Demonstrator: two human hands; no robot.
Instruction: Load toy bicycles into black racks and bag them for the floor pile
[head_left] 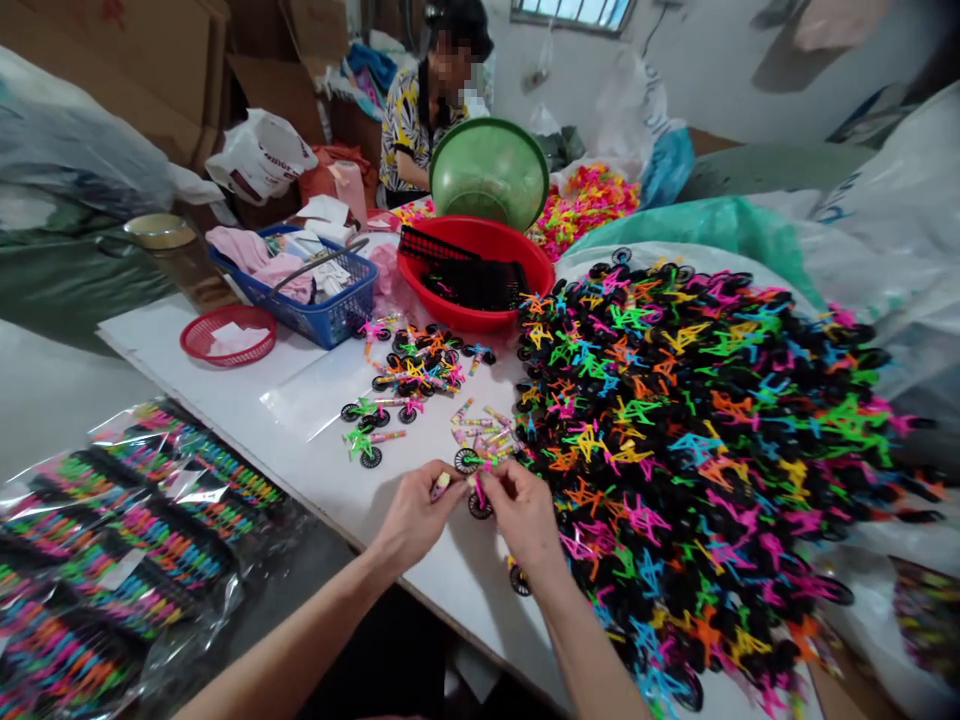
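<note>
One red basin point(461, 316): black parts point(480, 284)

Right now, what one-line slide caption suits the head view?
Left hand holds a small patterned piece, right hand pinches a toy bicycle, beside a multicoloured heap of toy bikes.

Nothing legible — the white bag point(251, 150) bears lettering point(281, 160) too blurred to read.
</note>
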